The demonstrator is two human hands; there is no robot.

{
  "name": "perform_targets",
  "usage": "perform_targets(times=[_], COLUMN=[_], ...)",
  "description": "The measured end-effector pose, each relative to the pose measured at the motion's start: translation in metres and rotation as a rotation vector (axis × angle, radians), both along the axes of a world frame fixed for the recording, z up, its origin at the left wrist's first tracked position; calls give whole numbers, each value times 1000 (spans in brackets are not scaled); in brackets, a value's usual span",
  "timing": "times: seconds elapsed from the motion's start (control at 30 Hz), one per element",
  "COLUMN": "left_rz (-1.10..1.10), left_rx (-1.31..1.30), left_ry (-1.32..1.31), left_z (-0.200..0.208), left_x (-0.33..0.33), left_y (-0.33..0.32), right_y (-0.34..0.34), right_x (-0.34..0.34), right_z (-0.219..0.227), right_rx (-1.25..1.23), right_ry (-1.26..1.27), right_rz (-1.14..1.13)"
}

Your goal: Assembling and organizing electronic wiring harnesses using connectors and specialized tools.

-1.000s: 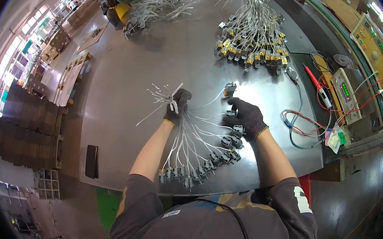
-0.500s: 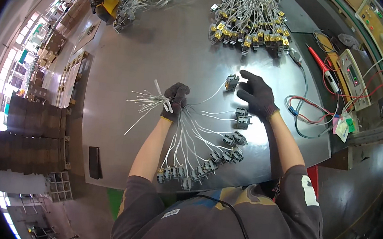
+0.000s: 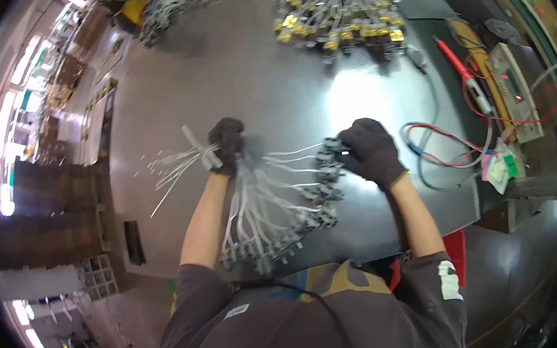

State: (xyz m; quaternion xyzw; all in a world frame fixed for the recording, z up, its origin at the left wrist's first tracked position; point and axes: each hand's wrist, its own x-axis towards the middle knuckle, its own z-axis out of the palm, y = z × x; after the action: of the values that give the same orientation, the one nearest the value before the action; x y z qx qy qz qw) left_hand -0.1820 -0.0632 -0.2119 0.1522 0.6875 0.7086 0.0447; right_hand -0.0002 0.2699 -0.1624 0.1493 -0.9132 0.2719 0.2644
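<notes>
Right hand now curled at connectors

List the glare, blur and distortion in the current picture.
Head view: glare whitens the smooth grey metal tabletop just beyond the dark-gloved right hand; head view: blur softens the thin white wires and small dark blocky connectors; head view: fisheye bends the tabletop's left edge, with darkness around the rim.

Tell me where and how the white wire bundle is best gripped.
Likely best where the left hand closes around the wire bundle, at its gathered waist, coming from the near side: a gap opens there between its loose ends and the spread fanning out to the dark plugs.
</notes>
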Motion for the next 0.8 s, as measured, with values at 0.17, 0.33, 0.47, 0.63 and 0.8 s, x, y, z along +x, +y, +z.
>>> perform_targets(times=[0.17, 0.33, 0.47, 0.63, 0.8], left_rz=[12, -12, 47, 114, 120], left_rx=[50, 145, 128, 62, 35], left_ry=[-53, -85, -64, -70, -27], left_z=[1, -1, 7, 8, 3], left_x=[1, -1, 5, 18, 19], left_y=[-5, 11, 22, 12, -2], right_y=[60, 191, 228, 185, 172], right_x=[-2, -63, -103, -89, -40], right_z=[25, 9, 3, 3, 30], right_rx=[-77, -83, 112, 112, -374], right_ry=[-134, 30, -426, -478, -99], right_rz=[-3, -808, -925, -883, -813])
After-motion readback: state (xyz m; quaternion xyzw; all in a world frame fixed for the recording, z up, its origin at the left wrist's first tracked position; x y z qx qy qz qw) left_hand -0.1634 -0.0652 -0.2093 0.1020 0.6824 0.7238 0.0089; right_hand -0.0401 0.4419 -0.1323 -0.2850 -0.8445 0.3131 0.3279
